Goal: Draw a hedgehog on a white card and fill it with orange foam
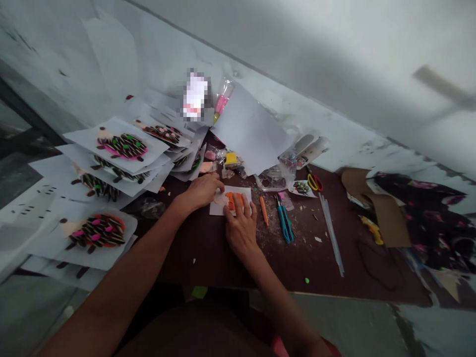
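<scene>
A small white card (pixel 245 190) lies on the dark table, bearing an orange piece (pixel 233 199) that looks like soft modelling clay. At its left sits a pale pinkish piece (pixel 220 199), apparently of the same stuff. My right hand (pixel 241 230) rests with spread fingers on the orange piece and the card's lower edge. At the card's upper left is my left hand (pixel 203 191), its fingers bent and touching near the pale piece; their undersides are hidden. Just right of the card are an orange pen-like tool (pixel 264 211) and teal-handled scissors (pixel 285 223).
Sheets with striped hedgehog figures (pixel 122 145) are piled on the left. A blurred-out phone (pixel 196 96) and a white sheet (pixel 249 129) stand at the back. Rightward lie red-yellow scissors (pixel 315 181), clear sticks (pixel 332 235), a yellow glue gun (pixel 372 230) and dark flowered cloth (pixel 420 213).
</scene>
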